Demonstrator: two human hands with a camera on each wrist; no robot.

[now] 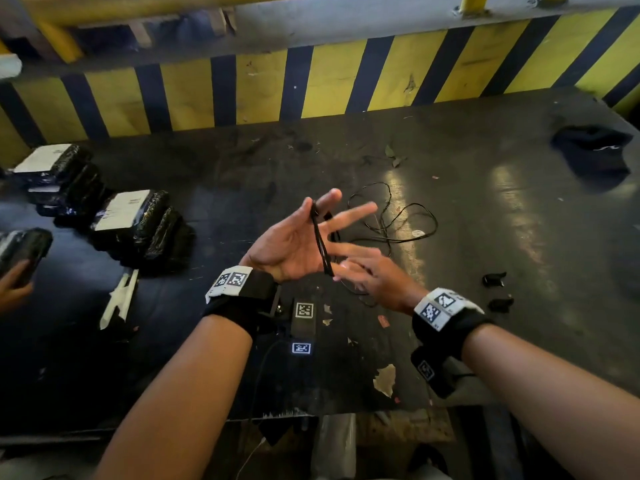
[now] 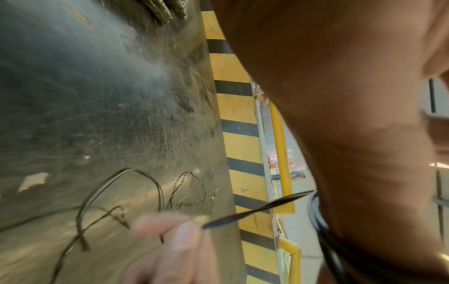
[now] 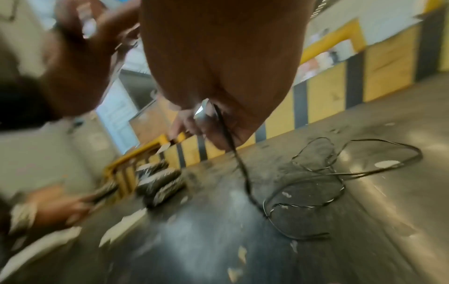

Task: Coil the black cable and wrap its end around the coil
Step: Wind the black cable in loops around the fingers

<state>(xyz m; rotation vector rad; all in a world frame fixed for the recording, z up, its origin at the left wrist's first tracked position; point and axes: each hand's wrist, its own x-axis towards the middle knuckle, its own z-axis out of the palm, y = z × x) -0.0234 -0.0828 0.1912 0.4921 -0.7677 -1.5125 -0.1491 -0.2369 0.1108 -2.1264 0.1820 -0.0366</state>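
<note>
My left hand [image 1: 301,233] is held palm up above the dark table [image 1: 485,220], fingers spread and straight. Loops of the thin black cable [image 1: 320,240] run around it from the thumb crotch to the heel of the palm. My right hand [image 1: 349,268] pinches the cable just below those loops. In the left wrist view, the right hand's fingertips [image 2: 170,226] hold a taut stretch of the cable [image 2: 255,209]. The rest of the cable [image 1: 398,220] lies in loose curls on the table beyond the hands, also visible as the cable [image 3: 316,173] in the right wrist view.
Black wrapped packages with white labels [image 1: 131,220] are stacked at the left. Another person's hand [image 1: 14,285] holds one at the far left edge. A black cap [image 1: 592,150] lies back right, small black pieces [image 1: 495,278] front right. A yellow-and-black striped barrier [image 1: 311,84] borders the table's far side.
</note>
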